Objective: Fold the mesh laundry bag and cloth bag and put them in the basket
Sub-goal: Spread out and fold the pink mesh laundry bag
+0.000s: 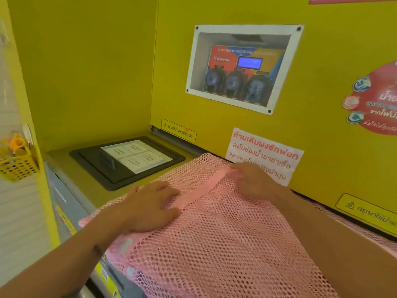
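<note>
The mesh laundry bag point(225, 233) lies beneath both hands, its pink band running between them: left hand point(150, 206) flat and open, right hand point(252, 181) pinching the band's far end.

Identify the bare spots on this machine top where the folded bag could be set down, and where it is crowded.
Bare strip: olive top between the black detergent lid and the front edge, left of the left hand. Crowded: the pink mesh bag covers the right side, both hands on it, right hand by the yellow wall.

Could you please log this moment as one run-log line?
stage: flattening | mesh bag: spread on machine top | left hand: flat on bag | right hand: on bag's band | basket: unseen
</note>
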`<control>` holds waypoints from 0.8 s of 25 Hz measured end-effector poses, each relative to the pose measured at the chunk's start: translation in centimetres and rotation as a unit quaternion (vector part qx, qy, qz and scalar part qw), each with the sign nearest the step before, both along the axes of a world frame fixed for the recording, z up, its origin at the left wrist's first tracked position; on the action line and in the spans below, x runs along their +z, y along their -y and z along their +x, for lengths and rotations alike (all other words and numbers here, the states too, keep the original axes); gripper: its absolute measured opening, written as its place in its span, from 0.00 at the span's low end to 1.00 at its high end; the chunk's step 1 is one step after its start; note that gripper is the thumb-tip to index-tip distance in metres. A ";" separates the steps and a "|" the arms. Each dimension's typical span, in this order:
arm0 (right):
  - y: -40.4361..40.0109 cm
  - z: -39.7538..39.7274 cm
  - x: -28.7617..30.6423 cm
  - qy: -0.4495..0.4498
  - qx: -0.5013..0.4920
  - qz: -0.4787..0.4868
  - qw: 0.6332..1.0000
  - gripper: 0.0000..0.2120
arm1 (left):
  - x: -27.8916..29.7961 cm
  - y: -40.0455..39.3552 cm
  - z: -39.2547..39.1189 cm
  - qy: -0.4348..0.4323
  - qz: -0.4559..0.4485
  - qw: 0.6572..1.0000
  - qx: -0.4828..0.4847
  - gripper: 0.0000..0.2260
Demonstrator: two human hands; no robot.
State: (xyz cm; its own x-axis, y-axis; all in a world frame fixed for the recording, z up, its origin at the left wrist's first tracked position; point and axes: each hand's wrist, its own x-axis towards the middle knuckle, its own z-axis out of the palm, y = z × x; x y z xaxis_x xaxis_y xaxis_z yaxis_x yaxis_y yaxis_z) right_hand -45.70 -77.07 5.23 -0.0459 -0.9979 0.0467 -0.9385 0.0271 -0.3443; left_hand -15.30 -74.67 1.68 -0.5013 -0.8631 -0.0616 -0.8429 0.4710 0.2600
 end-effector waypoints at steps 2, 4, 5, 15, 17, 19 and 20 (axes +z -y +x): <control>-1.3 -0.8 0.2 -0.004 -0.018 -0.001 1.000 0.23 | 1.8 1.0 -0.7 0.034 0.009 0.999 0.006 0.24; -2.7 -0.9 0.1 -0.051 0.007 0.042 0.998 0.20 | 3.2 1.8 -2.7 0.026 -0.014 0.999 0.013 0.20; -3.3 -0.6 -0.2 -0.065 0.025 0.046 0.996 0.19 | 3.4 2.1 -4.0 -0.003 -0.032 0.999 0.005 0.20; 1.5 -0.3 -1.0 0.031 -0.150 0.002 0.988 0.12 | -1.3 4.7 -10.0 -0.170 -0.059 0.981 -0.065 0.22; 2.5 -0.1 -1.0 0.042 -0.166 0.022 0.985 0.12 | -1.5 5.1 -9.8 -0.215 -0.055 0.973 -0.065 0.17; 3.0 0.2 -1.3 0.042 -0.155 -0.041 0.986 0.08 | -1.6 5.2 -9.9 -0.263 -0.039 0.963 -0.053 0.15; 2.8 0.6 -1.4 0.036 -0.142 -0.091 0.985 0.06 | -1.5 5.1 -9.9 -0.281 -0.030 0.958 -0.050 0.17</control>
State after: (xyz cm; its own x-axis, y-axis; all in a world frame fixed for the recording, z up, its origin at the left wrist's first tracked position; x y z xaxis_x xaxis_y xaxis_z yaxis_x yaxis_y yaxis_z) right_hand -45.05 -79.87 3.88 -0.3317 -0.9199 0.2092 -0.8748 0.2169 -0.4332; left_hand -25.22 -79.76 0.14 -0.5219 -0.8021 0.2902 -0.5270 0.5708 0.6297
